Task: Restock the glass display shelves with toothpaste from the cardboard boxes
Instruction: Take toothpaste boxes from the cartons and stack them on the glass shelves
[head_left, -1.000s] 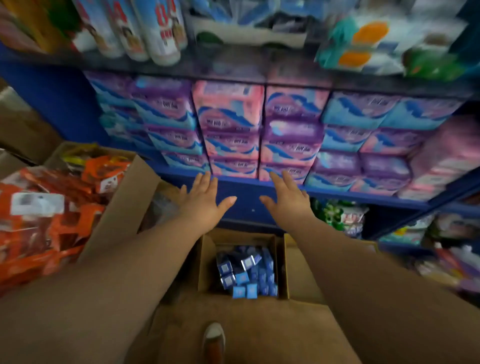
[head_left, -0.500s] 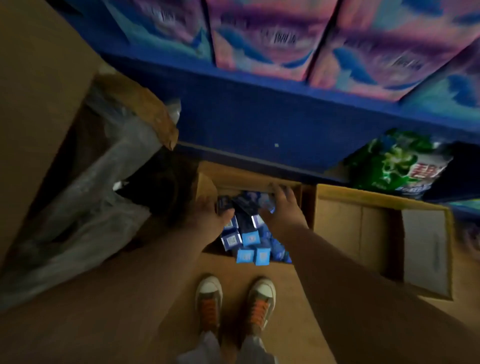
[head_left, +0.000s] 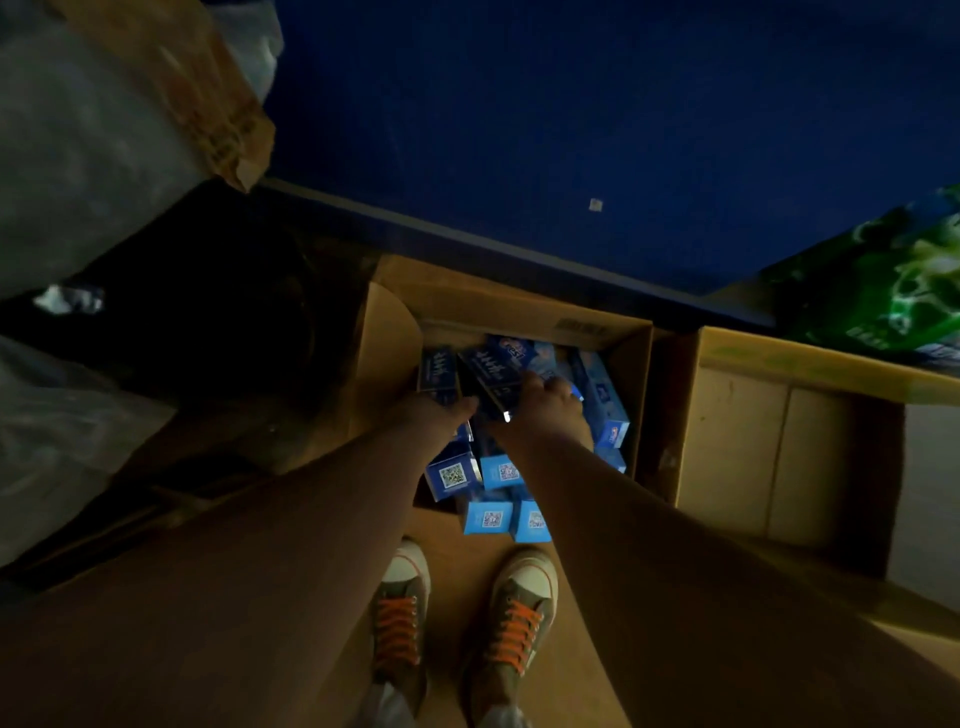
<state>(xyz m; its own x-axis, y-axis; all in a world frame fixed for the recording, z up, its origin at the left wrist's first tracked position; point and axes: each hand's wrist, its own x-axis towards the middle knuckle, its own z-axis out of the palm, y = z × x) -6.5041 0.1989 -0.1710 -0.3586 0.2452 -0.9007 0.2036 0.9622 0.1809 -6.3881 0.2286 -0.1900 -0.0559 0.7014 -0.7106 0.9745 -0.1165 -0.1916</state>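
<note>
An open cardboard box (head_left: 519, 306) stands on the floor against the blue shelf base and holds several blue toothpaste cartons (head_left: 491, 519). Both of my hands reach down into it. My left hand (head_left: 434, 413) grips a dark blue carton (head_left: 438, 371) at the box's left side, thumb pointing right. Beside it, my right hand (head_left: 553, 413) curls its fingers over another dark blue carton (head_left: 493, 374) in the middle. The fingertips of both hands are hidden among the cartons. No glass shelf is in view.
An open cardboard box (head_left: 779, 457) with nothing visible inside stands to the right. A green packet (head_left: 883, 296) lies behind it. Clear plastic wrap (head_left: 78, 156) and torn cardboard (head_left: 208, 93) fill the left. My shoes (head_left: 400, 613) stand on flattened cardboard (head_left: 457, 577).
The camera has tipped from the shelf of pink and blue packs down to the floor box. Both hands dropped from shelf height into the box and closed on cartons.
</note>
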